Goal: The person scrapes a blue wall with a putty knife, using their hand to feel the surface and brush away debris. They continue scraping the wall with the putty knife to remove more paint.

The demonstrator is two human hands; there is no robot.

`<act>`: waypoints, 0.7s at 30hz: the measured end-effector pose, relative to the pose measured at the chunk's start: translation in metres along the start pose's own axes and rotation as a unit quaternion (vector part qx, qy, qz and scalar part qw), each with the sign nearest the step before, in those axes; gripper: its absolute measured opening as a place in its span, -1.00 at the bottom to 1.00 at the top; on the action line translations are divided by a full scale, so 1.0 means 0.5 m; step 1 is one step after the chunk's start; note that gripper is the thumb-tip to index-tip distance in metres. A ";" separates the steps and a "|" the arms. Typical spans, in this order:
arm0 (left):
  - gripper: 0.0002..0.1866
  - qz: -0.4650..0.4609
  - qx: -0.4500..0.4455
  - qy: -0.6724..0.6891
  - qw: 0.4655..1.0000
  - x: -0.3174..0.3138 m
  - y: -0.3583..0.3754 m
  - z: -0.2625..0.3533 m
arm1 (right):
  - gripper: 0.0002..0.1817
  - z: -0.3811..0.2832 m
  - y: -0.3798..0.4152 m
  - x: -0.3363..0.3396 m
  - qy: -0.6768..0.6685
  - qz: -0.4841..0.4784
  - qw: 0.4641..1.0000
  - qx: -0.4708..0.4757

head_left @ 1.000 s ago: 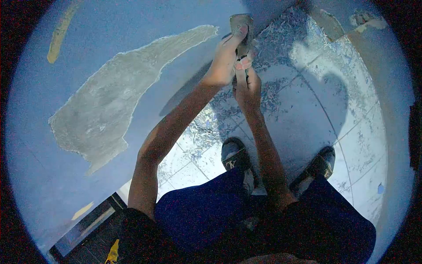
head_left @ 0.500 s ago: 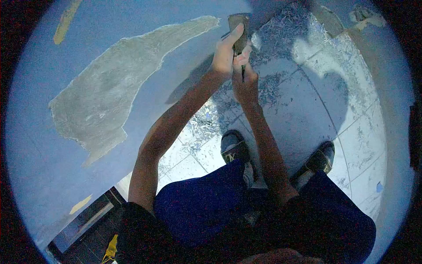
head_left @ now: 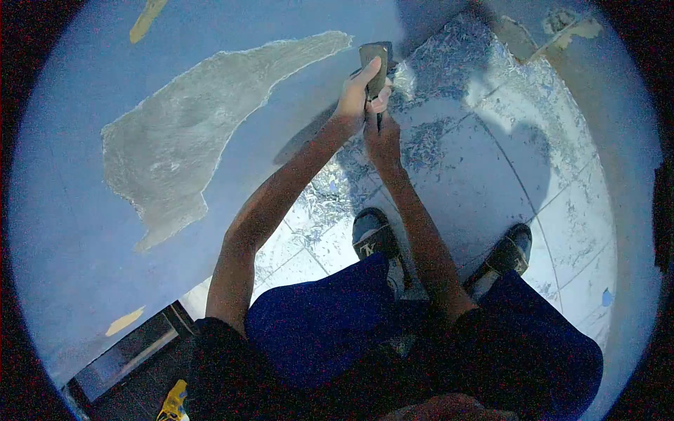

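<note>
Fingers [head_left: 380, 103] of both hands [head_left: 353, 98] [head_left: 383, 140] hold a flat grey tool [head_left: 379, 76]

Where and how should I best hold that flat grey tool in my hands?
Probably take the flat grey tool by its narrow end, from the side nearest you, where the right grip wraps it. It looks broad at the far end and seems to taper, though the narrow end is largely hidden. The left grip's thumb crosses the broad face.
</note>
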State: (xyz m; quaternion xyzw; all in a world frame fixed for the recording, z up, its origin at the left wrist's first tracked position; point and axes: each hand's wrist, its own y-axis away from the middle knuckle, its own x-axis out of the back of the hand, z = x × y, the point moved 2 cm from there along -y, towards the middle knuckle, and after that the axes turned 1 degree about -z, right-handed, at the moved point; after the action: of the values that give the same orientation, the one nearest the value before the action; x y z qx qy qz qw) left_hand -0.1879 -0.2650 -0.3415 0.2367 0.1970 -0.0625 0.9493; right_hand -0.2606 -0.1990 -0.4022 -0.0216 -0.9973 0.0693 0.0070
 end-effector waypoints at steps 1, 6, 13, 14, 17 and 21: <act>-0.47 0.018 -0.001 -0.022 1.000 -0.004 0.000 0.002 | -0.71 0.007 -0.001 0.003 -0.041 -0.026 0.999 -0.018; -0.49 0.081 -0.053 -0.167 0.981 -0.027 0.026 0.016 | -0.63 -0.051 0.018 0.026 -0.288 -0.093 0.910 -0.284; -0.58 0.117 0.000 -0.269 0.956 -0.042 0.048 0.062 | -0.55 -0.129 0.025 -0.002 -0.358 -0.057 0.867 -0.343; -0.59 0.127 0.008 -0.258 0.958 -0.040 0.046 0.063 | -0.55 -0.130 0.026 -0.010 -0.341 -0.047 0.881 -0.325; -0.59 0.146 0.016 -0.261 0.954 -0.038 0.044 0.062 | -0.54 -0.135 0.025 -0.008 -0.365 -0.057 0.863 -0.343; -0.54 0.136 0.029 -0.285 0.948 -0.035 0.044 0.069 | -0.58 -0.133 0.027 -0.014 -0.378 -0.062 0.835 -0.396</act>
State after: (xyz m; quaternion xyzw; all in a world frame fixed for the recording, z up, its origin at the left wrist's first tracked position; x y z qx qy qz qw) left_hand -0.1875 -0.2617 -0.2969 0.2608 -0.1181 -0.0030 0.9581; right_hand -0.2520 -0.1769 -0.3381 0.0672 -0.8638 -0.3291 -0.3755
